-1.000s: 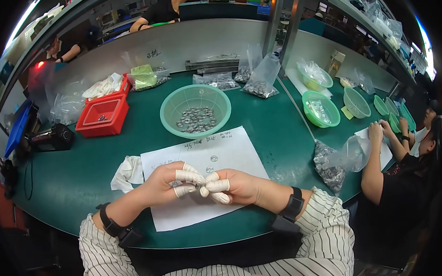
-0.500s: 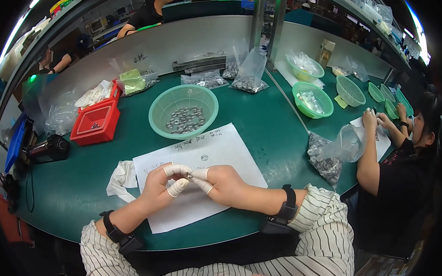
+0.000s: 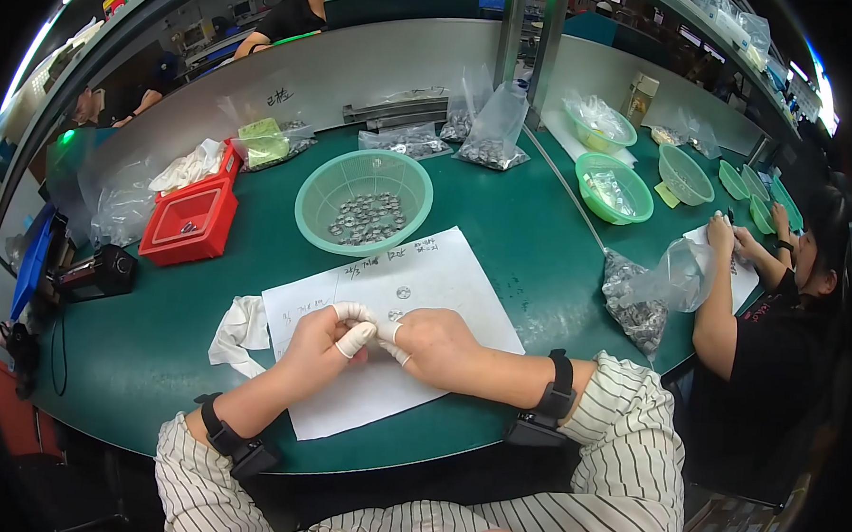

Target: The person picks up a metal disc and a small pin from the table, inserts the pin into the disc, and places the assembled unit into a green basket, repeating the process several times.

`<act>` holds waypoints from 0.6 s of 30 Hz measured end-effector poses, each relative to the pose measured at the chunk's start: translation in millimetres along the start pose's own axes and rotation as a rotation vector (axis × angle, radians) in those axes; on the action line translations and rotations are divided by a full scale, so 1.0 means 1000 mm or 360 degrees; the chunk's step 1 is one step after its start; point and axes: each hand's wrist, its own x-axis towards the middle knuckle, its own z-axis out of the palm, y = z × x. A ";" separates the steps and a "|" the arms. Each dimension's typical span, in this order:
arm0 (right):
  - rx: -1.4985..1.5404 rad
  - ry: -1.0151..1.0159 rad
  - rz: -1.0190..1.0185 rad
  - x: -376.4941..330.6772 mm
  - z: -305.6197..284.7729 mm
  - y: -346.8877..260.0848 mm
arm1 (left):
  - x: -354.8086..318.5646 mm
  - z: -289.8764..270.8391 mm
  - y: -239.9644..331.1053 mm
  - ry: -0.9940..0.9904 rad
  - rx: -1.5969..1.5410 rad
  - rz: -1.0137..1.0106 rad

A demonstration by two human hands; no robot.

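Over the white paper sheet [image 3: 474, 297], my left hand [image 3: 323, 349] and my right hand [image 3: 434, 347] meet fingertip to fingertip. Both are closed in a pinch, with white finger cots on thumbs and forefingers. Whatever sits between the fingertips is hidden by them. Just beyond the hands, a small round metal part [image 3: 403, 292] lies on the paper, and a second metal part [image 3: 394, 315] shows partly beside my right knuckles. Behind the sheet stands a pale green mesh basket [image 3: 306, 225] holding many round metal parts [image 3: 369, 218].
Left of the paper lies a crumpled white cloth [image 3: 241, 332]. Farther left are a red bin [image 3: 182, 246] and a black device [image 3: 98, 275]. Bags of metal parts [image 3: 493, 153] line the back partition. At right, another bag [image 3: 633, 308] lies near a co-worker's arm [image 3: 719, 298] and green baskets [image 3: 614, 210].
The view has shifted slightly, moving the table contents a little right and up. My fingertips have closed in, covering the glint seen between them before. A second part now shows on the paper.
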 end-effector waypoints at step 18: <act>0.0175 0.0075 0.0279 0.007 0.001 0.007 | 0.011 -0.008 -0.006 0.0358 -0.0148 0.0038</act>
